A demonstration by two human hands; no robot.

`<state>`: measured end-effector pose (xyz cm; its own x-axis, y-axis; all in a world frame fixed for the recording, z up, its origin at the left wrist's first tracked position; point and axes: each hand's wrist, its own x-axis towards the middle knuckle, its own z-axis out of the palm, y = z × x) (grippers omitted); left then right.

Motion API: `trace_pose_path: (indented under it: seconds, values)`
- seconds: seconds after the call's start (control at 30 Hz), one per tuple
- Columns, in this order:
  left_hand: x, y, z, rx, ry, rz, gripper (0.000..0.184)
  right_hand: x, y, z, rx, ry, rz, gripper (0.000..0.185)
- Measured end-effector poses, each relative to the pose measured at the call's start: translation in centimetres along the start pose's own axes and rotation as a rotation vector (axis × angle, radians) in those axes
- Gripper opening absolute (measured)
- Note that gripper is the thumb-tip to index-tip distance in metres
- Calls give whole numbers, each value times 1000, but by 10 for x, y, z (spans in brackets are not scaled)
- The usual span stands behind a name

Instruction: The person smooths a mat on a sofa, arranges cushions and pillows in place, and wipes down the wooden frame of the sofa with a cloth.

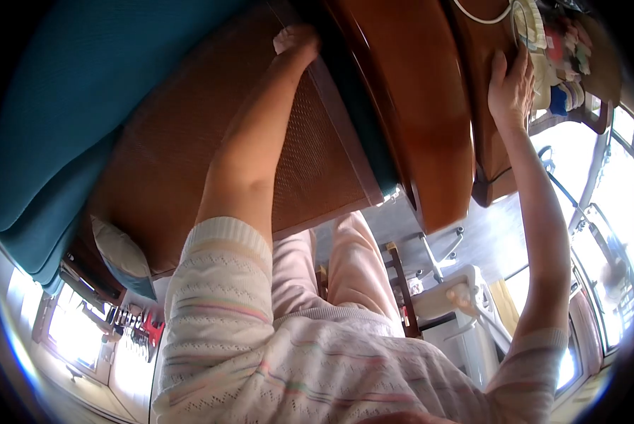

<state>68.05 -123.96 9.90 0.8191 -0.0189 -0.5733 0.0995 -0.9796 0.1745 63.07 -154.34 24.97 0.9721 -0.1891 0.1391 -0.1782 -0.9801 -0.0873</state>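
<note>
My left hand (pixel 301 44) reaches to the far end of a brown woven mat (pixel 317 141), beside its smooth border. Its fingers are curled around a small whitish cloth (pixel 283 42), which is pressed to the mat and only partly visible. My right hand (pixel 511 92) lies with fingers stretched out on a brown wooden surface (pixel 478 71), next to several pale items at its right edge. Between my hands runs a broad, glossy, curved wooden panel (pixel 409 92).
Teal upholstery (pixel 97 78) fills the upper left. A cushion (pixel 119 247) rests at the mat's near left corner. A white cable (pixel 483 20) curls at the top. Legs of a metal stand (pixel 433 258) and a white appliance (pixel 465 311) stand on the grey floor at right.
</note>
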Motion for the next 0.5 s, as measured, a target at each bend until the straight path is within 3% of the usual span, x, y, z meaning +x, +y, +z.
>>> trace_pose_path:
  seconds: [0.07, 0.17, 0.27, 0.33, 0.37, 0.5]
  values:
    - [-15, -8, -2, 52, -44, 132, 21, 1, 0, 0, 23, -10, 5, 64]
    - [-38, -21, 5, 106, 164, 268, 31, 1, 2, 0, 25, 21, -38, 64]
    - [-68, -31, 55, 40, 542, 232, 50, 2, -6, -6, 95, 23, -37, 63]
    - [-101, -14, 95, -28, 494, 278, 55, -1, -9, -10, 141, 27, -48, 59]
    - [-120, -2, 109, -61, 471, 301, 58, -1, -7, -3, 68, 32, 47, 58]
    - [-211, 51, 141, 42, 21, 508, 59, 3, 7, 9, 139, 127, -61, 59]
